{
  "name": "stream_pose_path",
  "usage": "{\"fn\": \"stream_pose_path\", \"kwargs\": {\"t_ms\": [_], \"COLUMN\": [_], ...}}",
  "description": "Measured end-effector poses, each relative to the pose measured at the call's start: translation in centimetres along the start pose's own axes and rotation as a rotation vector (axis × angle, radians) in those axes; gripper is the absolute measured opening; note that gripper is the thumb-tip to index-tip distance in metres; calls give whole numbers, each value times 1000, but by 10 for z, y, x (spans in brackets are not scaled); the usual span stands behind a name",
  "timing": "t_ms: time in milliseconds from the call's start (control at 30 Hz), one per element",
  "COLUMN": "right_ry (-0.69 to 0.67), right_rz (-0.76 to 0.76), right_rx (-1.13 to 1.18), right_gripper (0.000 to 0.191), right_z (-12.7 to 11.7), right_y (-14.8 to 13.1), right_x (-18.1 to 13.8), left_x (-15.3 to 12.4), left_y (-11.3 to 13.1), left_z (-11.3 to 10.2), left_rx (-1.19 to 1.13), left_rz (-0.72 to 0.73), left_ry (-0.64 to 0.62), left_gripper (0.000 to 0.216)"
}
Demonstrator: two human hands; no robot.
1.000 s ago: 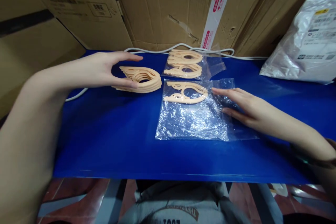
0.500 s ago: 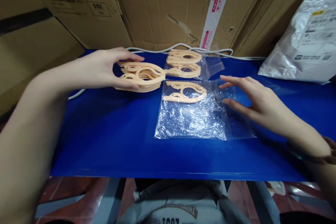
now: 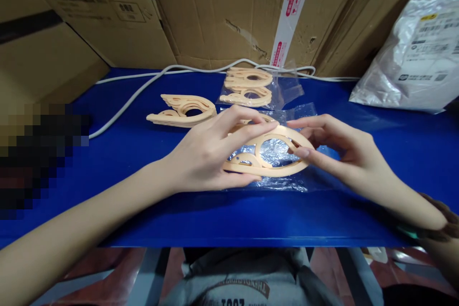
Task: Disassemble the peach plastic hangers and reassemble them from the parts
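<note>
A peach-coloured folding clothes hanger (image 3: 283,171), folded up, is held between both hands above a clear plastic bag (image 3: 304,111). My left hand (image 3: 211,146) grips its left part, thumb at the near edge and fingers over the far edge. My right hand (image 3: 344,148) pinches its rounded right end between thumb and fingers. Under it, another hanger (image 3: 267,118) on the bag shows only in part. Left of the bag, beyond my left hand, lies a small stack of folded hangers (image 3: 204,114).
Behind the bag lie more hangers (image 3: 251,98) in clear plastic. A white cable (image 3: 143,87) runs along the back of the blue table (image 3: 143,222). Cardboard boxes (image 3: 215,14) stand behind, and a white plastic parcel (image 3: 405,67) leans at the right.
My left hand has moved right from the stack, bringing a hanger over the bag. My right hand has come slightly left and closed on its rounded end. The stack left behind is lower.
</note>
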State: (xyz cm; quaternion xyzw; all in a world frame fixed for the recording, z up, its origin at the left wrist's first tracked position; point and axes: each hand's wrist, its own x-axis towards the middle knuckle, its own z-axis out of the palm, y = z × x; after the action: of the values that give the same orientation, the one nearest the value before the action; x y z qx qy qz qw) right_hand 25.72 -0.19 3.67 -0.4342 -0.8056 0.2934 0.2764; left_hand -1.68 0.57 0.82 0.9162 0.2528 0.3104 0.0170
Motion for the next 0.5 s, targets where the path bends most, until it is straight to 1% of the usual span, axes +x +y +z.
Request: {"fn": "stream_pose_path", "kwargs": {"t_ms": [67, 167, 367, 500], "right_ry": [-19, -6, -25, -61], "right_rz": [54, 99, 109, 111], "right_rx": [87, 182, 228, 293], "right_gripper": [43, 44, 42, 41], "right_z": [0, -1, -1, 1], "right_y": [-2, -1, 5, 9], "right_x": [1, 2, 5, 6], "left_x": [0, 1, 0, -1], "left_y": [-1, -4, -11, -12], "left_z": [0, 1, 4, 7], "left_rx": [23, 56, 65, 85], "left_rz": [13, 16, -28, -37], "left_ry": [1, -25, -51, -75], "left_gripper": [73, 79, 96, 99]}}
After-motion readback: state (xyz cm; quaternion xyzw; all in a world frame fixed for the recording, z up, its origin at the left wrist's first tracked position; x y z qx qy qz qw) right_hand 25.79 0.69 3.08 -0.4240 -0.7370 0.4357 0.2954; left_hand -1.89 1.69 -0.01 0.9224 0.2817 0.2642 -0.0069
